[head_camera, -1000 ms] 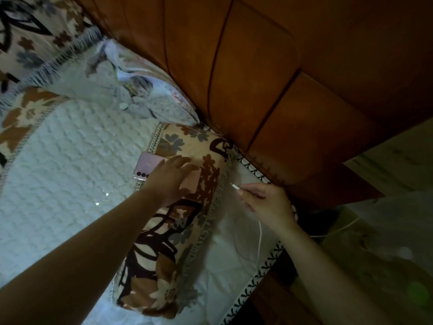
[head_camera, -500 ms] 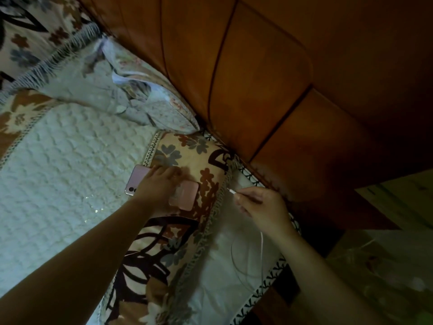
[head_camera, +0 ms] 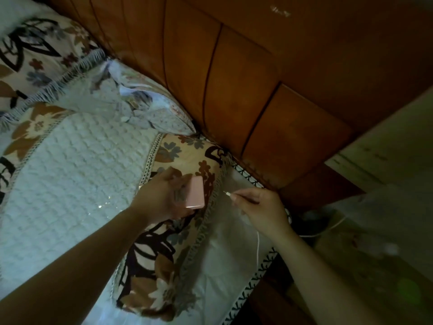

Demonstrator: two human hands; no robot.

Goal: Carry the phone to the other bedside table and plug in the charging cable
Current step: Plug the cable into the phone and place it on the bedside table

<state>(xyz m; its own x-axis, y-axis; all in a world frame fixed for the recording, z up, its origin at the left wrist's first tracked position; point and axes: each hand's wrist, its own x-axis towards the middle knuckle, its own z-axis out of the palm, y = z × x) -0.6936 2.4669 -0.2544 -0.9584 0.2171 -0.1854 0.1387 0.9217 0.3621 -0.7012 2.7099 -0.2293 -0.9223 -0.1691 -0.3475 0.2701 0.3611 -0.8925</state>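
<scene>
My left hand (head_camera: 161,198) grips the pink phone (head_camera: 195,192) above the floral blanket, its short end turned toward my right hand. My right hand (head_camera: 260,211) pinches the white charging cable (head_camera: 257,245) just behind its plug (head_camera: 227,193). The plug tip points left at the phone, a short gap away. The cable runs down from my right hand, then right toward the bedside table (head_camera: 365,261), which is dim and blurred.
A brown padded headboard (head_camera: 234,78) runs behind the bed. A floral fringed blanket (head_camera: 164,254) lies over a white quilt (head_camera: 70,184). A crumpled grey pillow (head_camera: 140,109) sits near the headboard. A pale wall (head_camera: 386,146) is at the right.
My left hand has lifted the phone off the blanket and turned it toward the plug. My right hand stays in place holding the cable.
</scene>
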